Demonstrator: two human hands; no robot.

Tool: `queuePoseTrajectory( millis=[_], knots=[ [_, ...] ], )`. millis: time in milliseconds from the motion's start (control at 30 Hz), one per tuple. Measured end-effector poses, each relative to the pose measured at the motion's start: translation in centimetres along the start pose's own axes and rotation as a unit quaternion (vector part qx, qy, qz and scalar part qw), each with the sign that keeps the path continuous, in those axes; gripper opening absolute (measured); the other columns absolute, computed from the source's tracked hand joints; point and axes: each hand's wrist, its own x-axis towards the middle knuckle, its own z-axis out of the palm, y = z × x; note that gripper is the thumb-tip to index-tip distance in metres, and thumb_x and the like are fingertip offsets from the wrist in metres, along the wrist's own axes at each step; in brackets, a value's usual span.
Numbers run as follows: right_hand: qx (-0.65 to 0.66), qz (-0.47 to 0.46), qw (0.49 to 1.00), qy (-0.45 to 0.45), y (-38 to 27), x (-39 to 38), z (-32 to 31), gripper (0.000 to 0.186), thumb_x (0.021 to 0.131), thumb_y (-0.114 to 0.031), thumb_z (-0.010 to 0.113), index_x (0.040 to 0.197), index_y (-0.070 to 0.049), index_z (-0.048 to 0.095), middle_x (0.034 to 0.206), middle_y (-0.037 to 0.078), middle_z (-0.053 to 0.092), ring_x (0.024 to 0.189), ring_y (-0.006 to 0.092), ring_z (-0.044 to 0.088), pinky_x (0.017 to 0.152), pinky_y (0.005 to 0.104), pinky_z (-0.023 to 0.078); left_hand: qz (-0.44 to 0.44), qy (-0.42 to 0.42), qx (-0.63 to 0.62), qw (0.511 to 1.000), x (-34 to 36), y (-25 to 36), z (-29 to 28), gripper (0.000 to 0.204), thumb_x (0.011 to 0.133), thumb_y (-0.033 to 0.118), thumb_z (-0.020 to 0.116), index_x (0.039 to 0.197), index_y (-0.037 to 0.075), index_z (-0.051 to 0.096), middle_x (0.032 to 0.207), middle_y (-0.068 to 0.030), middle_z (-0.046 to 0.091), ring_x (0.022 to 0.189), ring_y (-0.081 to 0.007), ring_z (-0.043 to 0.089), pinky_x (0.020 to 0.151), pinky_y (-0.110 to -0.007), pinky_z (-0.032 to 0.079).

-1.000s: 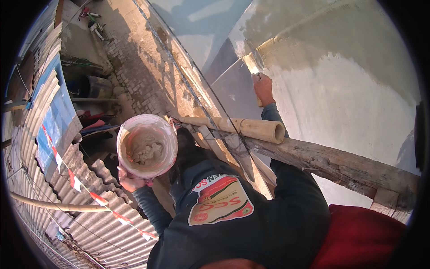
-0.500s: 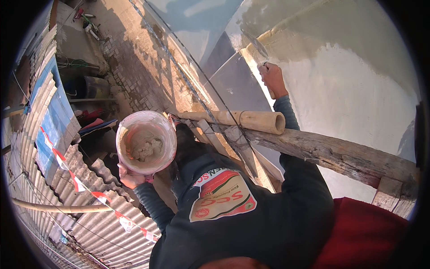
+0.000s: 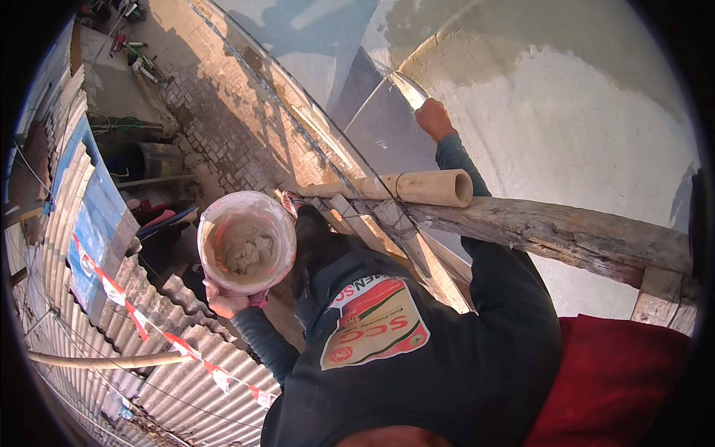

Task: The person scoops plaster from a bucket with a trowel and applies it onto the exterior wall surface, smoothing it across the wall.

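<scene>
My left hand (image 3: 223, 300) grips the near lower side of a pinkish-white bucket (image 3: 211, 261), its mouth facing up at me. Inside the bucket lies a lumpy grey-white paste (image 3: 249, 249). Out at the wall, my right hand (image 3: 434, 121) is closed around a flat-bladed trowel (image 3: 408, 89); the handle is hidden in the fist. Its bright blade lies along the corner edge of the wall (image 3: 551, 141), where a darker damp-looking coat meets a paler surface.
A bamboo pole (image 3: 424, 188) and a rough timber beam (image 3: 551, 235) cross between me and the wall. Cables run past on the left. Below are a brick-paved lane (image 3: 223, 97), corrugated roofing (image 3: 179, 361), red-and-white bunting (image 3: 141, 322) and a dark barrel (image 3: 160, 162).
My right hand has moved left and slightly up, bringing the trowel blade onto the wall's corner. The bucket has shifted slightly right and down in view, still in my left hand.
</scene>
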Motion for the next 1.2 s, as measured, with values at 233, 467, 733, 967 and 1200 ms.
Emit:
queuePoseTrajectory(
  millis=[233,467,733,967,1200],
  knots=[
    [-0.011,-0.010,1.000,0.000,-1.4,0.5,-1.7,0.029,0.077,-0.013,0.055,0.096,0.007,0.060,0.098,0.030,0.062,0.094,0.0416,0.062,0.083,0.0464,0.050,-0.006,-0.011,-0.004,1.000,0.9,-1.0,-1.6,0.053,0.087,0.031,0.060,0.120,-0.009,0.052,0.122,-0.0177,0.055,0.112,-0.0291,0.053,0.100,-0.043,0.040],
    [-0.015,-0.003,0.999,0.030,-1.5,0.8,-2.5,0.028,0.076,-0.012,0.054,0.095,0.007,0.059,0.097,0.030,0.062,0.093,0.0433,0.062,0.082,0.0472,0.050,0.001,0.004,0.004,1.000,0.2,-0.7,-0.4,0.051,0.088,0.032,0.059,0.119,-0.009,0.053,0.120,-0.0180,0.055,0.110,-0.0285,0.054,0.099,-0.043,0.040],
    [0.097,0.016,0.994,-0.044,-1.5,1.7,-4.9,0.030,0.078,-0.012,0.056,0.093,0.014,0.052,0.073,0.025,0.061,0.051,0.0266,0.062,0.048,0.0386,0.052,-0.003,0.012,0.002,1.000,0.7,-1.0,-0.4,0.048,0.090,0.030,0.056,0.120,-0.008,0.053,0.120,-0.0178,0.057,0.110,-0.0281,0.055,0.099,-0.042,0.040],
    [0.145,0.039,0.985,-0.084,-1.5,0.5,-10.0,0.029,0.077,-0.011,0.057,0.094,0.012,0.052,0.080,0.024,0.062,0.056,0.0277,0.063,0.046,0.0383,0.051,-0.007,0.017,-0.011,1.000,0.8,-1.2,-0.1,0.050,0.088,0.030,0.058,0.118,-0.009,0.054,0.119,-0.0181,0.056,0.109,-0.0295,0.055,0.098,-0.044,0.041],
    [0.123,0.062,0.984,-0.113,-1.9,-3.3,-14.2,0.030,0.079,-0.014,0.059,0.092,0.012,0.052,0.068,0.018,0.059,0.052,0.0229,0.060,0.044,0.0366,0.049,0.003,-0.007,-0.006,1.000,0.6,-1.3,-0.2,0.053,0.088,0.033,0.059,0.118,-0.010,0.053,0.119,-0.0183,0.057,0.109,-0.0292,0.055,0.099,-0.043,0.041]
  ],
)
